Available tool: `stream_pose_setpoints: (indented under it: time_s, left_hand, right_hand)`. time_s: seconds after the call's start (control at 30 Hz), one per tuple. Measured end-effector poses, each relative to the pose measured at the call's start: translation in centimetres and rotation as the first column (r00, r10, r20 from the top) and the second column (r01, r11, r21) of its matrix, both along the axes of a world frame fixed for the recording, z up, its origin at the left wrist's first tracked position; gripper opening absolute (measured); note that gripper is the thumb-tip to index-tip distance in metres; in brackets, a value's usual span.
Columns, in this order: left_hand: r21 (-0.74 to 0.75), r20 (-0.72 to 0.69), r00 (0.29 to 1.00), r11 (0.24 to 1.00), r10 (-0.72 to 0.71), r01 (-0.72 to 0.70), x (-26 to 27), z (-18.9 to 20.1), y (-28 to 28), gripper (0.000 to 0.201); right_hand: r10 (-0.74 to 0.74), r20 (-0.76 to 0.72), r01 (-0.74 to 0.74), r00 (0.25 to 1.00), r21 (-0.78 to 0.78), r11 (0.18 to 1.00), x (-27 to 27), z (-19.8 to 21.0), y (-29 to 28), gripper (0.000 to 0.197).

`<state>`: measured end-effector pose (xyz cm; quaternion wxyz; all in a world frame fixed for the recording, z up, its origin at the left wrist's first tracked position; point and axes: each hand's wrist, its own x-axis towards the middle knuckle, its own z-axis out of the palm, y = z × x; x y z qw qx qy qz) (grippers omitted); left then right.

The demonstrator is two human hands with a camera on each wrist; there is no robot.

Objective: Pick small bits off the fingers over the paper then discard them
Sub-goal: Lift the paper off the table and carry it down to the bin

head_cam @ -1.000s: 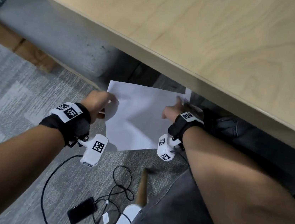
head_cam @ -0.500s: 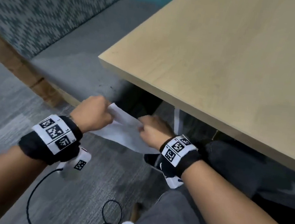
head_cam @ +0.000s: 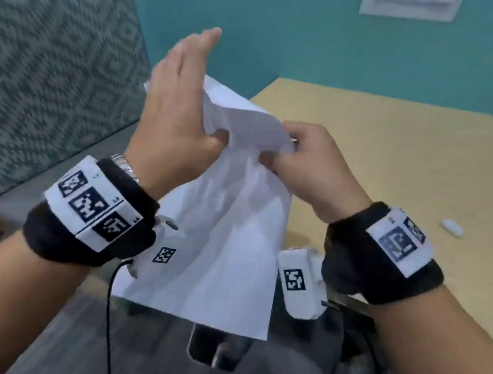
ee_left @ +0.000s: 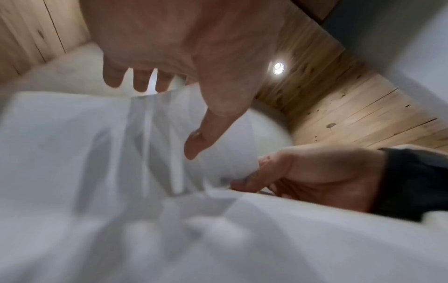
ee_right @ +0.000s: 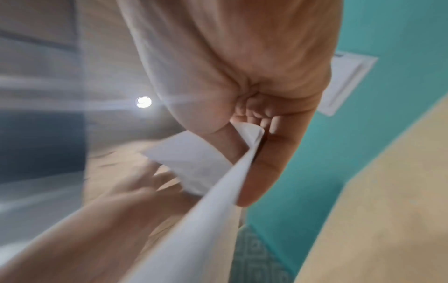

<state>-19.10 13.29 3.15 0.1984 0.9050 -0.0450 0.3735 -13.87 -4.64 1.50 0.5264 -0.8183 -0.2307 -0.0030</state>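
Your right hand (head_cam: 309,166) pinches the paper's (head_cam: 225,246) top edge, thumb and fingers clamped on it, so the sheet hangs in the air between both wrists, beside the table (head_cam: 397,162), likely to crumple or fold before binning. Your left hand (head_cam: 177,110) has fingers straight and together, thumb apart, against the sheet's upper fold, probably steadying it. Left wrist view shows the thumb (ee_left: 206,134) clear of the paper; head view hides that. No bits visible, too blurred.
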Motion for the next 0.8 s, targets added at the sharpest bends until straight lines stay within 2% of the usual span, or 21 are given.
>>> stream_pose_setpoints:
  time_s: [0.1,0.17,0.23,0.27,0.33,0.4,0.47,0.57,0.63,0.7,0.8]
  left_hand:
    - [-0.097,-0.174,0.980,0.992,-0.101,0.085,3.2,-0.5,-3.1,0.112]
    - [-0.067,-0.385,0.910,0.988,-0.157,0.142,5.0,-0.8,-4.7,0.100]
    - [0.049,-0.594,0.792,0.976,-0.141,0.210,6.6,-1.3,-6.1,0.071]
    - [0.083,-0.690,0.713,0.964,-0.126,0.251,7.3,-1.6,-6.7,0.062]
    - [0.131,-0.833,0.547,0.933,-0.080,0.336,8.3,-2.6,-8.2,0.069]
    - [0.176,-0.891,0.452,0.895,-0.033,0.411,8.9,-3.4,-9.7,0.079]
    - [0.200,-0.899,0.437,0.868,-0.021,0.454,9.6,-4.1,-11.0,0.078]
    - [0.218,-0.893,0.450,0.862,-0.012,0.457,10.6,-4.7,-12.4,0.075]
    - [0.219,-0.893,0.450,0.862,-0.011,0.457,11.2,-4.8,-13.2,0.076]
    - [0.209,-0.899,0.437,0.864,-0.015,0.458,11.6,-4.8,-13.8,0.077]
    - [0.195,-0.908,0.418,0.872,-0.012,0.449,12.0,-4.9,-14.1,0.077]
  right_hand:
    - [-0.140,-0.176,0.142,0.974,-0.002,0.990,4.1,0.7,-5.2,0.016]
    - [-0.235,-0.229,0.230,0.945,-0.049,0.972,6.2,0.7,-8.6,0.022]
    - [-0.323,-0.265,0.301,0.908,-0.122,0.946,7.9,0.1,-11.5,0.024]
    - [-0.363,-0.270,0.326,0.892,-0.173,0.930,8.6,-0.2,-12.6,0.025]
    - [-0.448,-0.245,0.364,0.860,-0.322,0.874,9.6,-1.1,-14.5,0.032]
    - [-0.517,-0.210,0.409,0.830,-0.401,0.819,10.1,-1.5,-16.0,0.046]
    - [-0.565,-0.165,0.462,0.808,-0.417,0.783,10.2,-1.6,-17.3,0.056]
    - [-0.541,-0.067,0.412,0.838,-0.572,0.709,9.9,-1.9,-18.7,0.049]
    - [-0.467,-0.109,0.272,0.877,-0.690,0.671,9.3,-2.4,-18.8,0.043]
    - [-0.437,-0.186,0.158,0.880,-0.754,0.637,8.7,-3.0,-18.8,0.048]
    - [-0.444,-0.219,0.121,0.869,-0.777,0.618,8.6,-3.2,-19.2,0.052]
